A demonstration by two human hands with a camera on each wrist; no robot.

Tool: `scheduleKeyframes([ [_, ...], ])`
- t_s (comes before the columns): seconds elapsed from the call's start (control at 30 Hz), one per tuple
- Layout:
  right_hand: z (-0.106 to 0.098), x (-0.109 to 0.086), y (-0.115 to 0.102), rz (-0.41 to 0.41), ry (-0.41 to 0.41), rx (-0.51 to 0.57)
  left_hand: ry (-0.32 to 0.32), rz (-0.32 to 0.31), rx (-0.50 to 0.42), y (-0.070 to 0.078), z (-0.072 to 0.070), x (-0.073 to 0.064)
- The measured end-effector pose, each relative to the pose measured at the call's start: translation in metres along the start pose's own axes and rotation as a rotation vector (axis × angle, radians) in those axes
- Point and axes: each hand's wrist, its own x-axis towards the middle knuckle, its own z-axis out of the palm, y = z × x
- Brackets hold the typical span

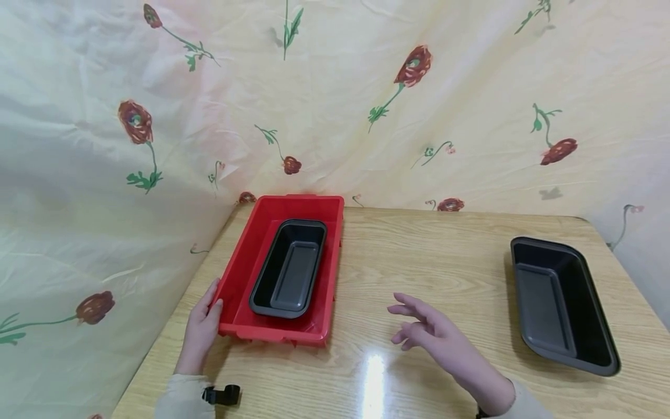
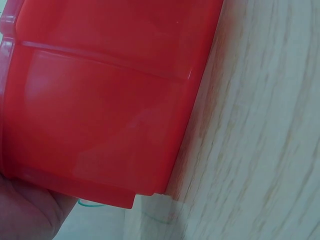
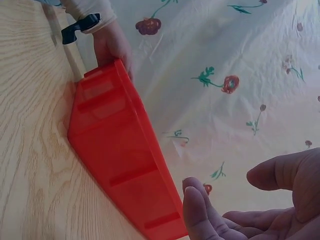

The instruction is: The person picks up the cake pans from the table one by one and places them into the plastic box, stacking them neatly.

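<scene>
Head view, and the left hand (image 1: pixel 199 326) had a grip: fingers (image 1: pixel 211 290) and thumb closed over the left rim of the red tray (image 1: pixel 235 298), close to its near corner, at the left of the counter (image 1: pixel 408 250). One black pan (image 1: pixel 295 274) lay inside! Right hand (image 1: pixel 445 340), empty, fingers loosely bent, thumb apart, hung between tray and second pan (image 1: pixel 544 308) at right.

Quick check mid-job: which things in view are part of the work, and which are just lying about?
Apparently in the work:
- red tray, gripped by the left hand
- dark pan inside it

Apparently lying about:
- second dark pan, untouched; might belong too
- floral cloth, just backdrop
</scene>
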Motion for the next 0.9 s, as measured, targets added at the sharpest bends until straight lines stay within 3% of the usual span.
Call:
scheduleKeyframes([
  [0.37, -0.015, -0.017, 0.000, 0.008, 0.031, -0.015, -0.009, -0.008, -0.011, -0.002, 0.000, -0.001],
  [0.57, -0.022, -0.025, 0.000, 0.052, 0.089, -0.050, -0.002, 0.002, -0.003, -0.001, 0.001, -0.002],
  [0.9, -0.034, -0.036, 0.003, 0.015, 0.128, -0.064, 0.007, 0.006, 0.007, -0.001, 0.001, -0.002],
])
